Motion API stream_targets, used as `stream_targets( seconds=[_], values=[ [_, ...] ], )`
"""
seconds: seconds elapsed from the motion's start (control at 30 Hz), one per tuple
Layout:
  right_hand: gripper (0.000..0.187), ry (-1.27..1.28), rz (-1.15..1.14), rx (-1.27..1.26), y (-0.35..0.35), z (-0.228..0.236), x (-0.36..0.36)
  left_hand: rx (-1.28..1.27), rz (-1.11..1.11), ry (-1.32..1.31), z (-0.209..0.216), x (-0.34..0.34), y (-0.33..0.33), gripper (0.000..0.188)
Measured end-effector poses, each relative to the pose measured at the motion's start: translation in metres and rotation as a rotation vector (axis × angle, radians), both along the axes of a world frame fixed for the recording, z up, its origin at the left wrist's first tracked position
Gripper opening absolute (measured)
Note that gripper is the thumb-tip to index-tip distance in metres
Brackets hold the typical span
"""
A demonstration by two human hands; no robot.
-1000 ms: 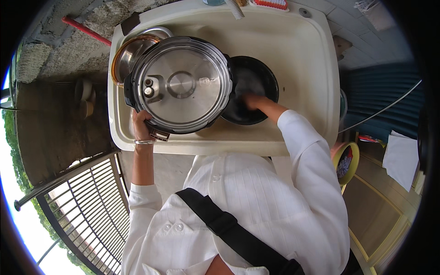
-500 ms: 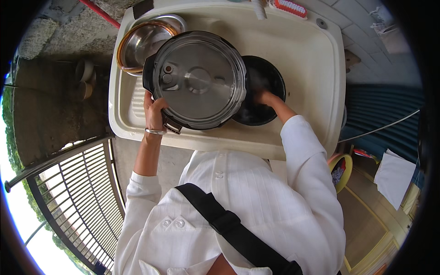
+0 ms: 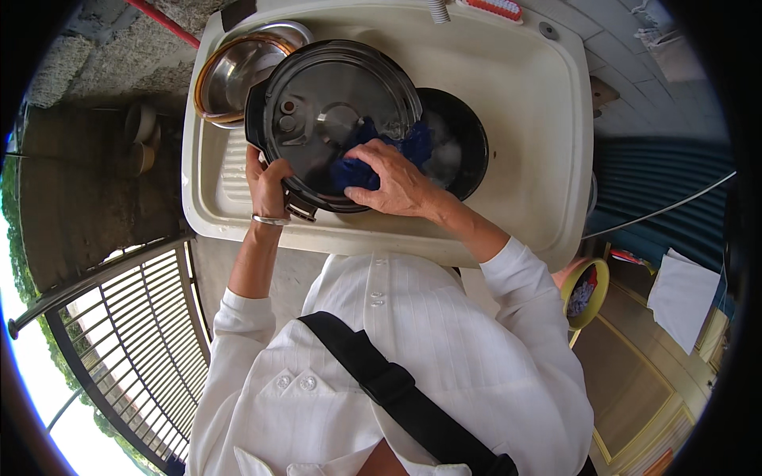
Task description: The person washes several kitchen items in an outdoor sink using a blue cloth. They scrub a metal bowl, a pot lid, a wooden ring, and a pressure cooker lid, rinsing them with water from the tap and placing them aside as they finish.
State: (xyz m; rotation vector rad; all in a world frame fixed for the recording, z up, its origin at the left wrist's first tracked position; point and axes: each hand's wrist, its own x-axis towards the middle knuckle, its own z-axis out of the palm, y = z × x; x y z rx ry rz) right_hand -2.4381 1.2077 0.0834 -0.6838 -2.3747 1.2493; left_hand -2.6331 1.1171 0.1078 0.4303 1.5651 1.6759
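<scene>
A round pressure cooker lid (image 3: 313, 95), steel with a black rim, is held over the left part of the sink (image 3: 536, 151). My left hand (image 3: 267, 184) grips its near left edge beside a side handle, thumb on top. With bent fingers, my right hand (image 3: 393, 181) presses a wet, dark blue scrubbing cloth (image 3: 355, 174) against the lid's lower right face. Part of the cloth spreads out past the fingers toward the rim. Beneath and right of the lid stands a black basin (image 3: 474, 147) with pale, sudsy-looking water; the lid hides its left side.
Nested steel bowls (image 3: 230, 79) sit at the sink's back left, touching or close to the lid. A red brush with white bristles (image 3: 494, 9) and a grey corrugated hose (image 3: 438, 9) are along the back. A yellow-rimmed bucket (image 3: 599, 297) stands at right, below a cable (image 3: 663, 213).
My right hand has come out of the black basin and moved left onto the lid, with the blue cloth now showing in it. My left hand keeps its grip on the lid.
</scene>
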Motion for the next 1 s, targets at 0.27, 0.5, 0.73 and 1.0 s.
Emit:
stream_targets(
  seconds=[0.27,0.5,0.73,1.0],
  values=[
    [0.019,-0.216,0.161,0.732,0.093,-0.031,0.021,-0.008,-0.024,-0.046,-0.011,-0.004,-0.006,0.053],
    [0.023,-0.175,0.156,0.606,0.055,-0.045,0.030,-0.034,0.011,-0.051,-0.003,0.001,-0.005,0.046],
    [0.031,0.018,-0.071,0.109,-0.045,-0.013,-0.051,0.026,0.078,-0.125,-0.011,0.002,-0.008,0.038],
    [0.021,-0.044,0.198,0.015,-0.018,-0.011,-0.001,0.041,0.049,-0.130,-0.016,-0.003,-0.009,0.037]
  ],
)
